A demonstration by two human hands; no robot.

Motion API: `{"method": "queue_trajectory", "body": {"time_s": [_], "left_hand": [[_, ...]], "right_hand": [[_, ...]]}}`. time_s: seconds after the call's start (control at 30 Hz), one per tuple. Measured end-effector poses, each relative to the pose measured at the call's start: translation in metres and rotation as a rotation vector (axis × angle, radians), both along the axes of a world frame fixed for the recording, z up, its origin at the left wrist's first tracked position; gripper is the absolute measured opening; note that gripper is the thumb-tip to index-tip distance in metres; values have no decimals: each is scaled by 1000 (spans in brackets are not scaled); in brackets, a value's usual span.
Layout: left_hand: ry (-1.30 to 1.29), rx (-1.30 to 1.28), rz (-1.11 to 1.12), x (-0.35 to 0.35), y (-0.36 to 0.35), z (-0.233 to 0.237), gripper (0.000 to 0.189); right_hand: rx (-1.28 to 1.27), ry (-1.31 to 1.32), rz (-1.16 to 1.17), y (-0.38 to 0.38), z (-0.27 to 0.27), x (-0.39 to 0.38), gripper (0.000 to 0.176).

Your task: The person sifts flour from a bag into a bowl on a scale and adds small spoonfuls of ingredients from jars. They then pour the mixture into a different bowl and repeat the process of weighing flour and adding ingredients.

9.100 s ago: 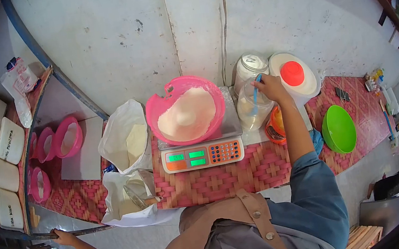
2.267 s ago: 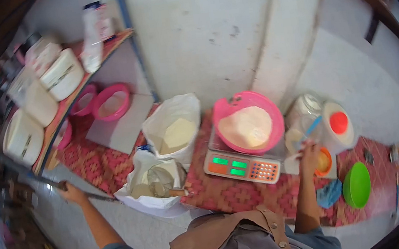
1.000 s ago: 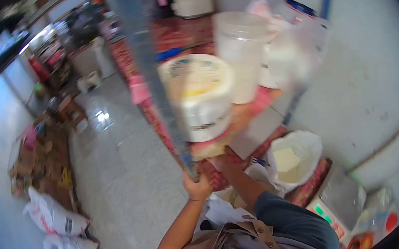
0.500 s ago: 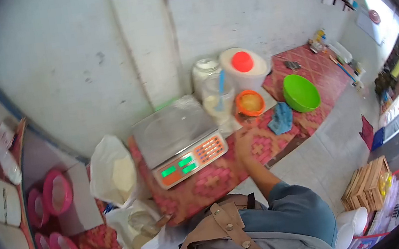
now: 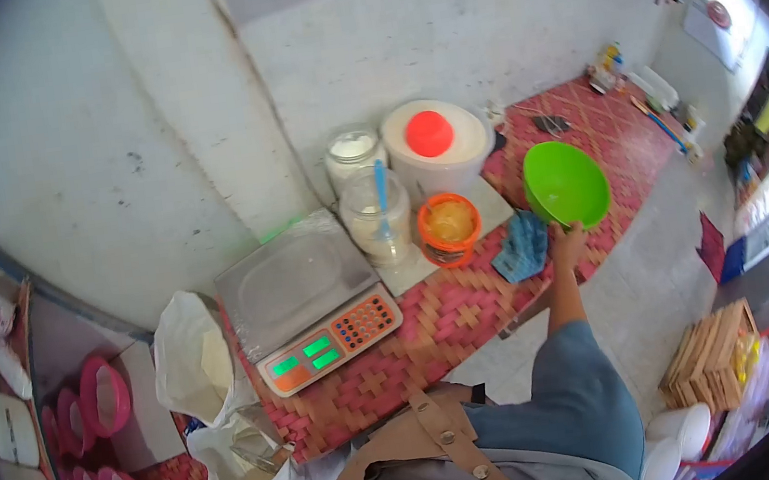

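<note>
My right hand [image 5: 567, 243] is at the near rim of a green plastic bowl [image 5: 563, 180], its fingers closed on the edge. The bowl's inside faces me and looks bare. Just left of that hand lies a crumpled blue cloth [image 5: 522, 246]. Beyond the cloth stands an orange-rimmed tub [image 5: 449, 224] with yellowish contents. A digital scale [image 5: 299, 290] with lit green displays sits farther left on the patterned table cover. My left hand is out of view.
Behind the tub are a clear jar with a blue scoop [image 5: 375, 212], a white-filled jar [image 5: 354, 152] and a white bucket [image 5: 452, 165] with a red bowl [image 5: 429, 134] on top. Open white sacks [image 5: 189, 363] stand left of the table. Pink baskets [image 5: 105, 398] are on the left; wooden crates [image 5: 708, 358] at right.
My right hand has moved right, from beside the orange-rimmed tub to the green bowl, and now holds its rim. The view has shifted to the right.
</note>
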State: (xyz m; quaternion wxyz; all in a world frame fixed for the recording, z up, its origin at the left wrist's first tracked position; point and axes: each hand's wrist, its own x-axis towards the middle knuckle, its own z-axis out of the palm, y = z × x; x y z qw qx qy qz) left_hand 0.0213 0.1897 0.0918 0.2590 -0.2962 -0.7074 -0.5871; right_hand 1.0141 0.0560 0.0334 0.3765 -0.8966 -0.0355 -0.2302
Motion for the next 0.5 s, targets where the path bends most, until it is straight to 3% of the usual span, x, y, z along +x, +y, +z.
{"method": "queue_trajectory", "body": {"time_s": [0.1,0.17,0.2,0.27,0.3,0.37,0.43,0.47,0.5], "left_hand": [[-71,-72,3,-24,3,-10,31],[-123,-47,21,-37,5,-19,30],[-73,-60,24,-26,4,-15,29],[-22,-61,13,-5,2,-4,26],[-23,-40,-2,4,4,-1,26],[-115,5,-31,11,5,1,25],[-125,24,-39,12,6,-1,25],[-128,37,-70,9,4,-2,26],[-131,35,-49,1,-8,-4,26]], "right_hand": [[150,-263,256,6,14,-23,27],[300,-354,428,25,55,-62,22],[306,-339,469,37,75,-81,22],[576,-234,835,65,111,-122,23],[580,-230,861,79,127,-141,23],[430,-16,1188,107,150,-179,24],[315,215,1365,137,145,-208,25],[124,198,1401,150,147,-224,26],[117,200,1422,154,147,-233,26]]}}
